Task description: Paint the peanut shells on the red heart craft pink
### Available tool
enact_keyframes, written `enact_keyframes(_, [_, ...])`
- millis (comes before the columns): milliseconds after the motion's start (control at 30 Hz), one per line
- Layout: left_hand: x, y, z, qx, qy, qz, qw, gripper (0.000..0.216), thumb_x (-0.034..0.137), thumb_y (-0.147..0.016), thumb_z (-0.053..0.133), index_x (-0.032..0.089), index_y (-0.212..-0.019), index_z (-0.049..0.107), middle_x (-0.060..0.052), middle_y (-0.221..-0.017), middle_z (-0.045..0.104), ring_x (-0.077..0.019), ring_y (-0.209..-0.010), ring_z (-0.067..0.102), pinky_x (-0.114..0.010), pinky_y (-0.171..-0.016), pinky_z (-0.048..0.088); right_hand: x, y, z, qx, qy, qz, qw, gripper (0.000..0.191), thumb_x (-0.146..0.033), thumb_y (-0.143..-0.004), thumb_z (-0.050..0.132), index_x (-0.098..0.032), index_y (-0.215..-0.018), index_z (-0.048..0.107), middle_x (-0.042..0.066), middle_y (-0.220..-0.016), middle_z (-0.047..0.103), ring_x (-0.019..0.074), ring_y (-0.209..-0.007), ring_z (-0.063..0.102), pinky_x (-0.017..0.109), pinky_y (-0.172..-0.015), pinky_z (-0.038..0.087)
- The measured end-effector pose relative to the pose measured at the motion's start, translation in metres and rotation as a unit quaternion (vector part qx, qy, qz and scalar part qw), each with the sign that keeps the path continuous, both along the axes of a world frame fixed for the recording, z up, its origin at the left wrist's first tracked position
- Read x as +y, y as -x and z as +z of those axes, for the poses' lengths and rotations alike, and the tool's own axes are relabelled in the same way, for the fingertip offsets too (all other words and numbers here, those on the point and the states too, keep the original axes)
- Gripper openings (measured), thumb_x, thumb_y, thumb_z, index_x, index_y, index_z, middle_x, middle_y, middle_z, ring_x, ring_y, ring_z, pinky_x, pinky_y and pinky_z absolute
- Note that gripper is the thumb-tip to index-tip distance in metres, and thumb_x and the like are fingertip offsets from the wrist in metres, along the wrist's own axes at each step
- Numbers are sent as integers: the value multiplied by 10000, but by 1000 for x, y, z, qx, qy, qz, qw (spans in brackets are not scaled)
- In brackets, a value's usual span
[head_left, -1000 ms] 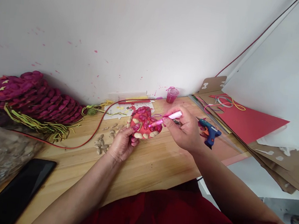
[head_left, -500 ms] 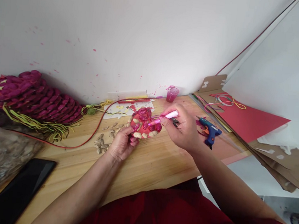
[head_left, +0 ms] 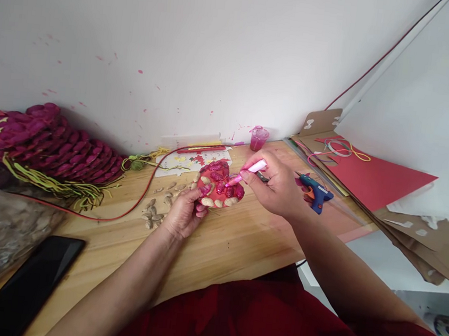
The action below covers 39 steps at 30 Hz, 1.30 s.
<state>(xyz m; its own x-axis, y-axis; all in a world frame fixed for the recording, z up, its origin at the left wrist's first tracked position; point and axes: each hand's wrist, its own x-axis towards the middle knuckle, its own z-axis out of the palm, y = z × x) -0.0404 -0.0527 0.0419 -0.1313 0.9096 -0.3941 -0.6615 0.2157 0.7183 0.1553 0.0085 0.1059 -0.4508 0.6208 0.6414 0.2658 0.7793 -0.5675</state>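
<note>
Loose peanuts (head_left: 151,216) lie on the tabletop (head_left: 215,252) beside the left grip (head_left: 184,212), probably for easy reach; that grip pinches the disc (head_left: 212,194) by its left edge over the tabletop, seemingly to steady it and leave its face free, while the right grip (head_left: 274,186) holds the brush (head_left: 257,166) pen-fashion, apparently for fine control. The disc is red, with tan nuts (head_left: 218,203) along its left and near edges and glossy magenta nuts (head_left: 220,167) across its far and right sides.

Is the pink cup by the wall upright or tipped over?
Upright: the pink cup stands base-down on the table, its rim uppermost.
</note>
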Motion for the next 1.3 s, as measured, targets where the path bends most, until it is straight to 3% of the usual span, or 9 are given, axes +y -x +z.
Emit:
enact_keyframes(233, [0,1,0,-21,10,-22,999,257,162,-661,763,165,-648,506,80,-472,422,-16,-369,294,-117,-350,171,-3,-1,0,14,55,43,997,93,-287,-944,665,-234,-912,595,11,-845,646,180,-800,599,335,-736,473])
enact_keyframes(533, [0,3,2,-69,25,-43,996,209,111,-669,701,164,-653,500,89,-454,405,-8,-353,264,-100,-328,177,13,-6,-1,17,19,24,999,80,-268,-936,660,-229,-895,603,2,-830,661,166,-750,590,320,-705,465])
enact_keyframes(667, [0,3,2,-77,25,-47,996,197,117,-667,702,161,-659,510,87,-459,412,-7,-348,271,-99,-325,178,10,-6,-1,29,49,54,997,96,-297,-941,664,-230,-912,602,5,-846,662,166,-742,600,325,-704,474])
enact_keyframes(1300, [0,3,1,-42,27,-46,998,223,120,-624,710,173,-676,500,82,-469,427,-13,-359,285,-106,-344,172,9,-6,1,12,27,45,999,73,-257,-930,666,-234,-910,599,10,-854,653,177,-792,603,343,-749,482])
